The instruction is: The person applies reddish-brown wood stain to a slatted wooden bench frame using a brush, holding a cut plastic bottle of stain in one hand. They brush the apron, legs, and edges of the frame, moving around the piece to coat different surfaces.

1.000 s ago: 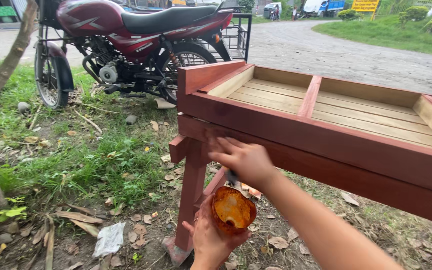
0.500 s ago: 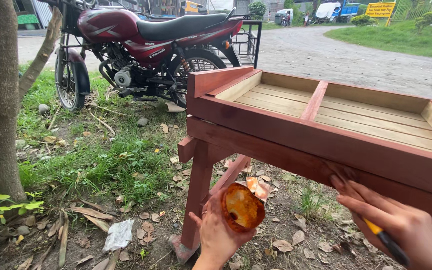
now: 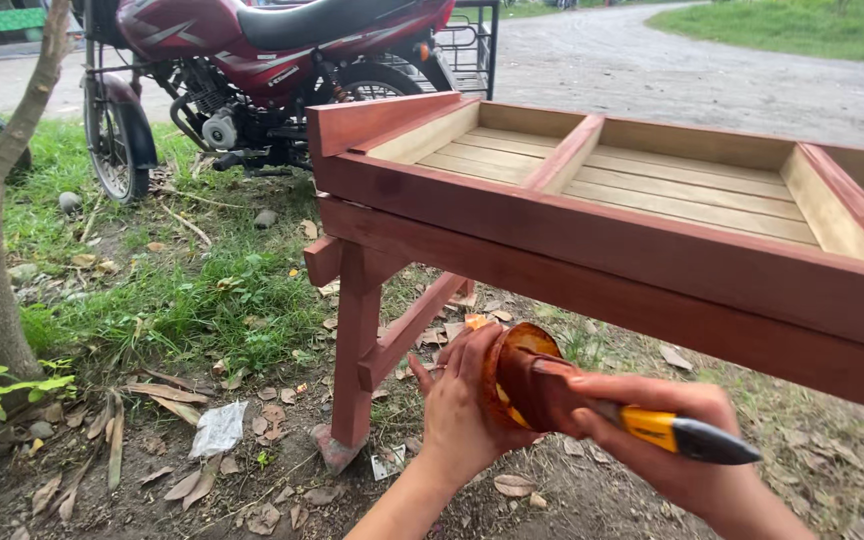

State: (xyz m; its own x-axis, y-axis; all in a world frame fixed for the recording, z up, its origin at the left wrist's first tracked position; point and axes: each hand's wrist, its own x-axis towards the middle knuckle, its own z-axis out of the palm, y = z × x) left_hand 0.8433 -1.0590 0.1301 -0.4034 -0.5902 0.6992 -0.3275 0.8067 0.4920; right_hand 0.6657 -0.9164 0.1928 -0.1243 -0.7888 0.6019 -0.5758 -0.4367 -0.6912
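Outdoors by wooden frame (image 3: 592,230): left hand (image 3: 462,405) grips cup (image 3: 512,375); right hand (image 3: 677,445) grips brush (image 3: 592,405) dipped inside.

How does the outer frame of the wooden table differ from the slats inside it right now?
The outer frame is a glossy reddish brown, while the slats are pale, bare-looking wood. The frame boards stand on edge around the outside; the slats lie flat, side by side, sunk below the rim. Both are wood of one table. The left hand holds a small container and the right hand dips a yellow-handled brush into it.
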